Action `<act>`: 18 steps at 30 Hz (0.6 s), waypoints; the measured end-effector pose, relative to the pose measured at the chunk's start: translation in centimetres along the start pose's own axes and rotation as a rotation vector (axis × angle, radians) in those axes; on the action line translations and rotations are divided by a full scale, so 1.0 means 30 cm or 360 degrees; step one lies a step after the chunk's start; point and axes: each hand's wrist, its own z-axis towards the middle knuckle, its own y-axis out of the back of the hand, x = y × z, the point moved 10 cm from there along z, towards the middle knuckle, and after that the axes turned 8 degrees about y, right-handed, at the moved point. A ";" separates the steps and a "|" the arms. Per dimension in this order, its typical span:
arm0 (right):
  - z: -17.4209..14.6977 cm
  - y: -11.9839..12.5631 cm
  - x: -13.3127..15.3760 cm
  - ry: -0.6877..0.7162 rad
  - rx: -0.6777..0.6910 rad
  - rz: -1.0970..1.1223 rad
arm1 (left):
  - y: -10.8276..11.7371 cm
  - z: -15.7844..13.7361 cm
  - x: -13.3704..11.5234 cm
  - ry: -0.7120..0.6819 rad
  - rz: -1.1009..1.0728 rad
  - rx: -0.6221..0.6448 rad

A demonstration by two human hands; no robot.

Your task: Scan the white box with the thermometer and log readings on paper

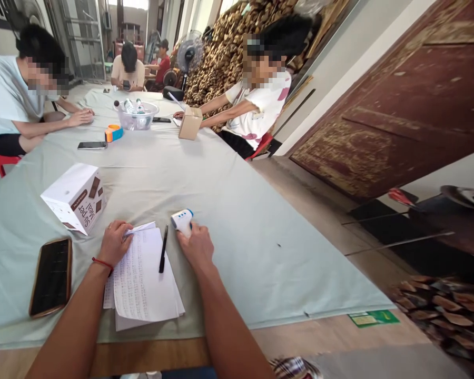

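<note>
My right hand (197, 243) is wrapped round the handle of a white and blue infrared thermometer (183, 220), just above the cloth right of the papers. My left hand (116, 241), with a red cord at the wrist, has its fingers closed on the top left corner of a stack of papers (142, 279); the corner there is bent up. Handwritten lines cover part of the top sheet. A black pen (164, 250) lies on the right side of the sheets. Left of my left hand are a white box with brown print (77, 197) and a black phone (51, 276).
A pale green cloth (284, 263) covers the long table. Farther up are another phone (92, 145), an orange and blue object (114, 133), a clear basin of bottles (136, 118) and a cardboard box (190, 123). Several people sit around; a fan (189, 52) stands behind.
</note>
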 end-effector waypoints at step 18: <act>-0.079 -0.031 0.159 0.0428 0.0064 0.0686 | -0.044 0.000 -0.047 -0.0008 0.0071 0.0171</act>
